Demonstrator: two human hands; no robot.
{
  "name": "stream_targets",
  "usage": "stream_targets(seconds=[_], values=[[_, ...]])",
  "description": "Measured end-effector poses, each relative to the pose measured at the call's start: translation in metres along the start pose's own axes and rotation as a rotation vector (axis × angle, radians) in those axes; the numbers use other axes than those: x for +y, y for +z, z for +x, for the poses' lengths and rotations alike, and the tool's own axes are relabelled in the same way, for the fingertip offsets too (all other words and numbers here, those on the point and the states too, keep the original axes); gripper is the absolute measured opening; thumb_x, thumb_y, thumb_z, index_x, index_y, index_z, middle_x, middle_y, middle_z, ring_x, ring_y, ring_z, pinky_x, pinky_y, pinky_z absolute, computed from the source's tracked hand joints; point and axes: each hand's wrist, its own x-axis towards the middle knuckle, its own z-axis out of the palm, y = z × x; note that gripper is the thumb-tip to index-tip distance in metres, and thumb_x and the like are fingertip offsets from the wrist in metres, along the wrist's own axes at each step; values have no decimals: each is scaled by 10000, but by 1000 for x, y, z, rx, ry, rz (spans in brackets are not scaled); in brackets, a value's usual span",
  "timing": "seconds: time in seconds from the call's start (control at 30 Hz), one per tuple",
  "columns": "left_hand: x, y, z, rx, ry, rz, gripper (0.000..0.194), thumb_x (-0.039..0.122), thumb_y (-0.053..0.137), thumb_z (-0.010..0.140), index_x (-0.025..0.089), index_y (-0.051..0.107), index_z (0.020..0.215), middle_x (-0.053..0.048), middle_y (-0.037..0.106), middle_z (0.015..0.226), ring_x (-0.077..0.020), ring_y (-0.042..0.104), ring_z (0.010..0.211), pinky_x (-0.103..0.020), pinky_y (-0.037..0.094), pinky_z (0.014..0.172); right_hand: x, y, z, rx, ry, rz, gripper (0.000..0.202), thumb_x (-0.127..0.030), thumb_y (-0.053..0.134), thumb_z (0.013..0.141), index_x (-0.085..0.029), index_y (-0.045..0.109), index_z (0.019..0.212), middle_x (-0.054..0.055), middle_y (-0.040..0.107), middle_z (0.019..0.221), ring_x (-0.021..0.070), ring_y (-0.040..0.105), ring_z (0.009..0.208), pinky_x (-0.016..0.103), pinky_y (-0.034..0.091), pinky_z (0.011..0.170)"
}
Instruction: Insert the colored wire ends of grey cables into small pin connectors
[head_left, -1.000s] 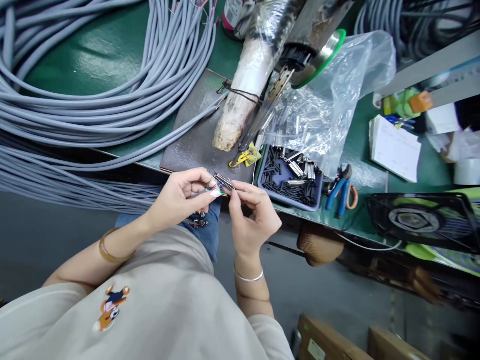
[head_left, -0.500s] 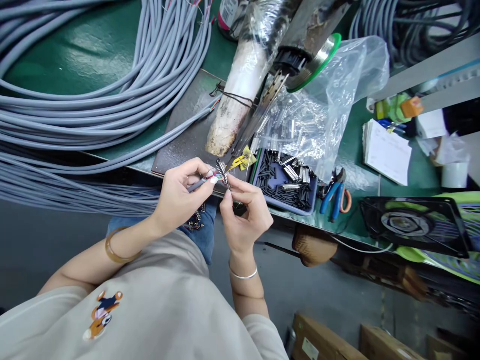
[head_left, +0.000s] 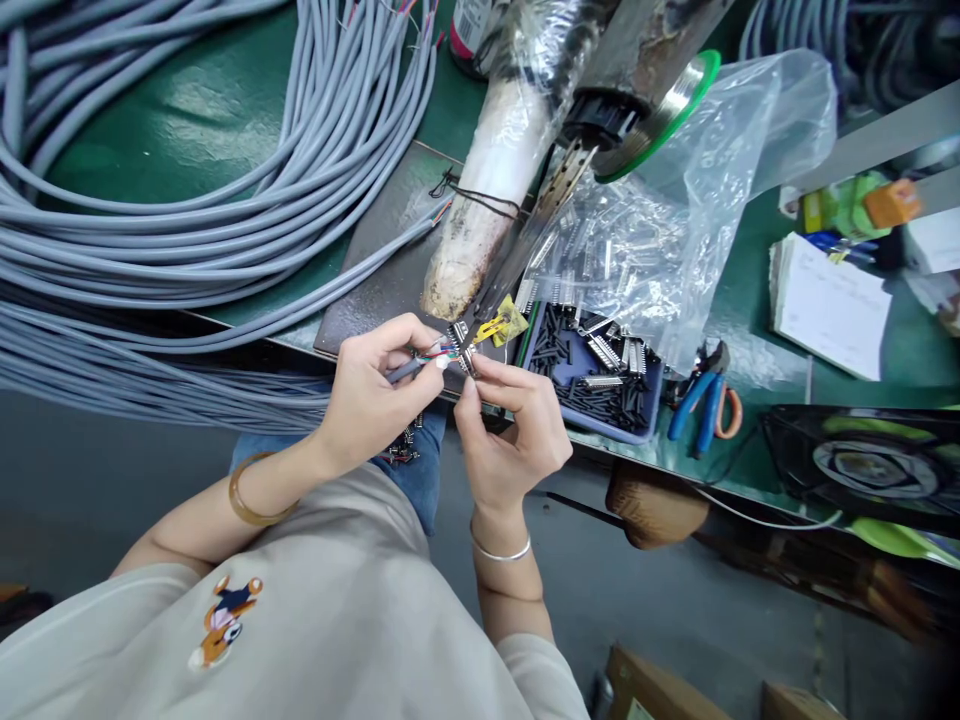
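My left hand [head_left: 386, 385] is closed around the end of a grey cable [head_left: 406, 370], whose thin coloured wires [head_left: 444, 351] fan out from the fingertips. Those wires meet a small metal pin connector [head_left: 462, 348] held between the two hands. At the connector's near end, my right hand [head_left: 517, 425] pinches it between thumb and fingers. Just beyond the connector, the dark tip of a soldering iron [head_left: 517, 250] points down towards it. A yellow piece [head_left: 502, 324] lies beside the tip. Whether the wires are joined to the pins is too small to tell.
A blue tray [head_left: 637, 436] of connectors and black sleeves sits to the right, under a clear plastic bag [head_left: 780, 110]. Pliers [head_left: 701, 400], a notepad [head_left: 832, 305] and a fan [head_left: 870, 465] lie farther right. Coiled grey cables [head_left: 225, 230] fill the left; a solder spool [head_left: 667, 120] stands behind.
The view has shifted, so the bench things appear farther right. The connector has turned slightly between my hands, showing its pin rows more. Both hands keep their hold.
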Motion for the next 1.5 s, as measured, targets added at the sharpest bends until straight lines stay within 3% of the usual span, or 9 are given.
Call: stream_targets(seconds=[0.23, 0.6, 1.03, 1.33, 1.5], values=[[4, -1, 1, 4, 33, 19, 77, 164, 689, 753, 170, 615, 728, -19, 662, 786, -100, 597, 692, -168, 442, 537, -2, -2, 2, 21, -12, -31, 215, -80, 753, 834, -259, 666, 914, -7, 792, 988, 152, 762, 858, 296, 645, 780], [0, -1, 0, -36, -33, -3, 102, 153, 685, 782, 171, 593, 745, -12, 652, 783, -103, 597, 697, -179, 462, 572, -1, -1, 2, 1, -47, -58, 203, -79, 718, 854, -246, 608, 886, 7, 792, 952, 141, 756, 814, 267, 627, 730], [7, -2, -1, -17, 74, 78, 89, 158, 675, 786, 167, 610, 727, -20, 670, 775, -95, 584, 668, -174, 428, 534, -5, 0, 5, 15, -24, -79, 206, -90, 766, 834, -254, 659, 898, -4, 778, 936, 140, 751, 826, 280, 632, 748], [4, -2, 1, -22, 11, 73, 80, 144, 665, 772, 167, 601, 729, -11, 633, 740, -98, 577, 665, -170, 419, 526, -3, -1, 4, -19, -51, -93, 217, -74, 719, 842, -245, 586, 851, -3, 780, 932, 125, 745, 809, 247, 612, 724], [2, -1, 0, -6, 74, 116, 94, 136, 655, 787, 164, 592, 724, -1, 625, 732, -73, 544, 618, -159, 394, 512, -3, 1, 7, -3, -40, -79, 202, -77, 753, 832, -236, 633, 866, -5, 772, 929, 129, 744, 825, 249, 621, 747]])
